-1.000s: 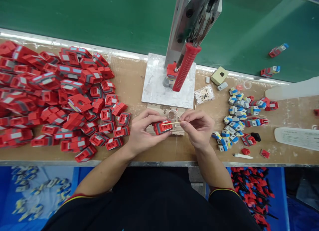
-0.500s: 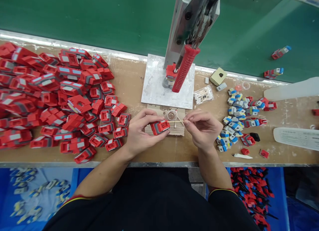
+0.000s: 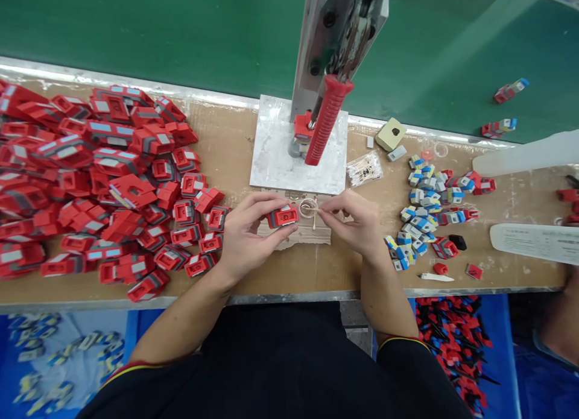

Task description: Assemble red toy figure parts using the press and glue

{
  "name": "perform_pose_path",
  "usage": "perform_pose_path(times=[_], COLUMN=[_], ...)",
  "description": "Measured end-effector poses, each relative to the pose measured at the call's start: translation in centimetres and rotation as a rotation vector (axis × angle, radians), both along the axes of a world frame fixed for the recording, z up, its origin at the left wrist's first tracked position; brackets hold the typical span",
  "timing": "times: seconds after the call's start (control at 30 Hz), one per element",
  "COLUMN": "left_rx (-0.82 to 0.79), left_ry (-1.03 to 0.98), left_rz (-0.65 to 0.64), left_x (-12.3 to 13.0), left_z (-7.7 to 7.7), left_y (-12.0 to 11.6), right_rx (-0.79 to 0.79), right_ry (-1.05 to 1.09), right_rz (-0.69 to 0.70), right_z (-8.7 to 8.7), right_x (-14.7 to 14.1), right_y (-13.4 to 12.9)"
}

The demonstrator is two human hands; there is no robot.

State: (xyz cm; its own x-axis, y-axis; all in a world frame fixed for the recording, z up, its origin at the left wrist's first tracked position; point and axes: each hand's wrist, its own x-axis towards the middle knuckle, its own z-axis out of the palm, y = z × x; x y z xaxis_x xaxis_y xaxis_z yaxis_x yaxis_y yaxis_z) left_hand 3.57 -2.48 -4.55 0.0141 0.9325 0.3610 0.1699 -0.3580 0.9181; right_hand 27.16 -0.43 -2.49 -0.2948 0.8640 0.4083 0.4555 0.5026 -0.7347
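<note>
My left hand (image 3: 253, 229) is closed on a red and grey plastic toy part (image 3: 284, 216), pinched between thumb and fingers with its hollow side up. Between the thumb and fingers of my right hand (image 3: 353, 220) is a thin cotton swab (image 3: 313, 210). Its far end is over a small clear round dish (image 3: 308, 208); whether it touches what is inside cannot be made out. Another swab (image 3: 314, 221) leans at the dish. Both lie on a piece of corrugated cardboard (image 3: 298, 237) in front of a hand press with a red handle (image 3: 329, 120).
A large heap of red toy parts (image 3: 122, 190) covers the left of the bench. To the right are small white, blue and yellow parts (image 3: 420, 220), a bag of swabs (image 3: 364, 168) and a knife (image 3: 436, 277). Blue bins (image 3: 500, 346) stand below; another person's arm (image 3: 563, 322) shows at far right.
My right hand has moved left, taking the swab's tip from the red part to the dish. The red part has shifted slightly left and up in my left hand. A person's arm has appeared at right.
</note>
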Motion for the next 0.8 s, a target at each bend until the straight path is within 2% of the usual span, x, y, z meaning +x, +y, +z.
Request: perform_pose_path(times=[0.1, 0.17, 0.23, 0.4, 0.47, 0.6, 0.8], left_rx=[-0.045, -0.074, -0.094, -0.064, -0.034, -0.014, 0.035], left_ry=[-0.008, -0.014, -0.017, 0.024, 0.039, 0.071, 0.068], left_rz=[0.004, -0.001, 0.004, -0.012, -0.043, -0.071, -0.078], left_x=[-0.1, -0.2, -0.3, -0.3, -0.2, 0.0, -0.1], left_z=[-0.1, -0.1, 0.0, 0.1, 0.2, 0.4, 0.5], left_y=[0.1, 0.2, 0.2, -0.1, -0.3, -0.4, -0.4], right_rx=[-0.039, -0.062, -0.057, 0.035, 0.044, 0.011, -0.024], right_ry=[-0.110, -0.107, -0.013, 0.417, 0.500, 0.470, 0.516], right_rz=[0.012, 0.015, -0.019, -0.171, -0.159, -0.116, -0.017], right_z=[-0.8, -0.7, -0.3, 1.0, 1.2, 1.1, 1.1], right_x=[-0.5, -0.2, 0.2, 0.2, -0.7, -2.3, -2.7], right_y=[0.4, 0.4, 0.3, -0.3, -0.6, -1.1, -1.2])
